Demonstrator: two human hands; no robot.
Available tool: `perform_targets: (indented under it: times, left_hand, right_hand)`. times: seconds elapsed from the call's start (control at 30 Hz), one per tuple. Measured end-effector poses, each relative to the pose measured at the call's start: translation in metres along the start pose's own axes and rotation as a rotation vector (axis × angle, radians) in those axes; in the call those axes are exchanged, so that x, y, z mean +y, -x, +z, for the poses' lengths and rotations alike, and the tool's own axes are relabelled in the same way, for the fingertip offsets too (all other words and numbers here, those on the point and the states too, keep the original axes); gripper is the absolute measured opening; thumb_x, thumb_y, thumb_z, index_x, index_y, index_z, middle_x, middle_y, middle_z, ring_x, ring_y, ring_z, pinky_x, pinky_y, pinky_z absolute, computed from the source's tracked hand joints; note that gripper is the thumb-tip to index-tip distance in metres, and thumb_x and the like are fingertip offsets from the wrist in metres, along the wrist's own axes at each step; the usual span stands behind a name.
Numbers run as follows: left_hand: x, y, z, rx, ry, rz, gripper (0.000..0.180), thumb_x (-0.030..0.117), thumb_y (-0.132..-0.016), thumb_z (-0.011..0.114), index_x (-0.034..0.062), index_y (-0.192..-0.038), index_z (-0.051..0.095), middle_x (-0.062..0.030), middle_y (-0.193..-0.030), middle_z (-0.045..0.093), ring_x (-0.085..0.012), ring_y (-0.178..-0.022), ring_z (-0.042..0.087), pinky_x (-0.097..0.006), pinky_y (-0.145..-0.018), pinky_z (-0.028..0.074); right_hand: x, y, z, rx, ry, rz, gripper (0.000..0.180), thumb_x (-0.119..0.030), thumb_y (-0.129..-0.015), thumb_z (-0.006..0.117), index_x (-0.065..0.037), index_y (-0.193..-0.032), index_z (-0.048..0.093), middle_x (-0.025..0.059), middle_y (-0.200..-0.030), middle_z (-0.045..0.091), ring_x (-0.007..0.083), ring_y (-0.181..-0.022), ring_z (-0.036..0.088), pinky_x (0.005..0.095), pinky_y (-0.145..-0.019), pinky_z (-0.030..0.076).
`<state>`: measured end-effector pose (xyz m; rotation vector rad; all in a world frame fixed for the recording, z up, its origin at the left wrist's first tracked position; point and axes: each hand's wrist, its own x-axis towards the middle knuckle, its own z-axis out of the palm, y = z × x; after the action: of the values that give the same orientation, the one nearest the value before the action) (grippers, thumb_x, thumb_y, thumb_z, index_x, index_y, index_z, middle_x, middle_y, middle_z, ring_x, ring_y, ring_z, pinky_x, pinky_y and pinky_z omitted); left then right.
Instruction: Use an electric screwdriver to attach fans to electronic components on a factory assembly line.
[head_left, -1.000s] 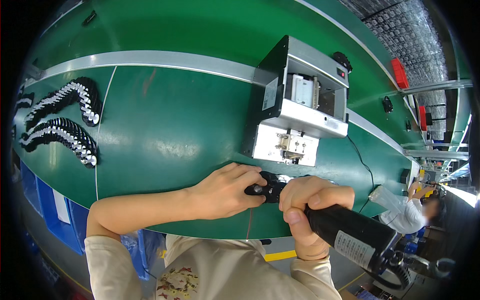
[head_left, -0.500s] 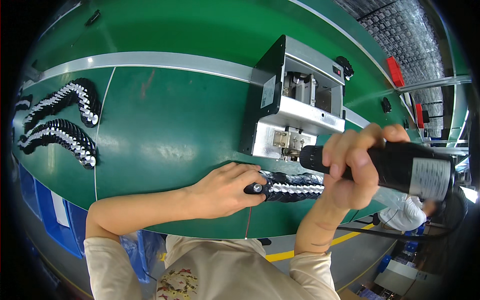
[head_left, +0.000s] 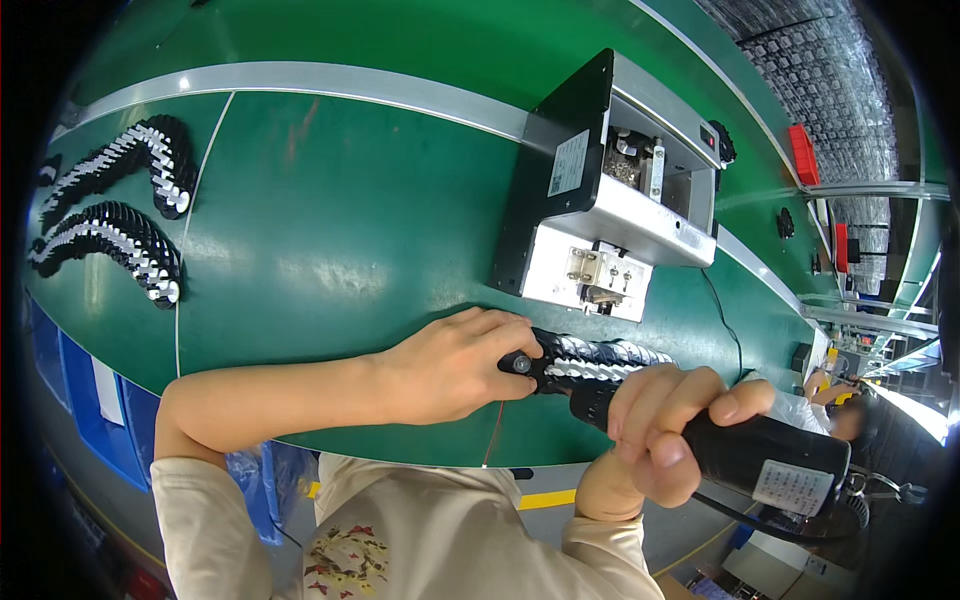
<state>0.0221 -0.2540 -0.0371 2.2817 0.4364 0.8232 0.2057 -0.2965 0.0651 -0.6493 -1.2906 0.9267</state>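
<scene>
Linked strip [head_left: 590, 369]: on the counter [head_left: 330, 230], in front of the machine [head_left: 650, 224]; its right end probably lies behind the right hand [head_left: 668, 425].
Left hand [head_left: 455, 367]: on the counter, fingers around the strip's left end.
Right hand: around the power driver [head_left: 745, 445], whose nose sits near the strip's near side.
Two other strips [head_left: 142, 262]: at the counter's left, one behind the other.
Bins [head_left: 92, 390]: below the counter's near left edge.
Co-worker [head_left: 846, 418]: far right.

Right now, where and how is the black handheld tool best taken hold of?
Likely by its smooth round barrel, behind the ribbed nose, from the near side: nose left, rear right, it lies crosswise, and the right hand wraps it there.
</scene>
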Motion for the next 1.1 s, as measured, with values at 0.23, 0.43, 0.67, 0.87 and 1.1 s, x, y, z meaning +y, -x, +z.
perform_targets:
  times: [0.23,0.43,0.67,0.87,1.1]
  left_hand:
    - [-0.008,0.0,-0.005,-0.041,0.117,0.004,0.022,0.012,-0.077,0.068,0.0097,-0.097,0.075,-0.0102,-0.114,0.057,-0.0291,-0.109,0.056,-0.039,-0.092,0.05]
    - [-0.009,0.0,-0.004,-0.036,0.091,0.031,0.021,0.011,-0.078,0.067,0.0095,-0.097,0.075,-0.0102,-0.114,0.057,-0.0282,-0.109,0.056,-0.038,-0.091,0.051]
    - [-0.006,0.001,-0.008,-0.056,0.092,0.021,0.019,0.012,-0.079,0.068,0.0091,-0.096,0.075,-0.0099,-0.114,0.056,-0.0271,-0.112,0.055,-0.038,-0.092,0.05]
    - [-0.005,0.0,-0.01,-0.041,0.08,0.059,0.019,0.012,-0.075,0.072,0.0083,-0.094,0.074,-0.0091,-0.113,0.054,-0.0266,-0.113,0.054,-0.038,-0.091,0.05]
    - [-0.003,-0.001,-0.013,-0.09,0.128,-0.026,0.029,0.009,-0.067,0.075,0.009,-0.096,0.074,-0.0117,-0.117,0.052,-0.0299,-0.112,0.054,-0.04,-0.092,0.05]
  right_hand:
    - [0.004,0.005,0.003,0.019,-0.003,0.041,0.038,0.002,-0.082,0.06,-0.008,-0.112,0.039,0.0059,-0.067,0.048,0.0142,-0.044,0.047,0.0312,-0.045,0.045]
    - [0.008,0.006,0.003,0.029,0.002,0.039,0.038,0.003,-0.081,0.062,-0.008,-0.11,0.039,0.0058,-0.066,0.048,0.0146,-0.042,0.046,0.0318,-0.043,0.044]
    - [0.006,0.016,0.005,-0.114,0.042,0.003,0.042,0.011,-0.073,0.068,-0.007,-0.101,0.043,0.0083,-0.071,0.056,0.0178,-0.048,0.052,0.0331,-0.044,0.049]
    - [0.009,0.016,0.009,-0.162,0.158,-0.041,0.037,-0.001,-0.081,0.072,-0.011,-0.101,0.043,0.0043,-0.064,0.053,0.0155,-0.043,0.054,0.0319,-0.041,0.049]
    - [0.01,0.018,0.009,-0.068,0.137,-0.017,0.039,-0.002,-0.079,0.075,-0.011,-0.098,0.042,0.002,-0.062,0.053,0.0138,-0.042,0.052,0.0313,-0.04,0.047]
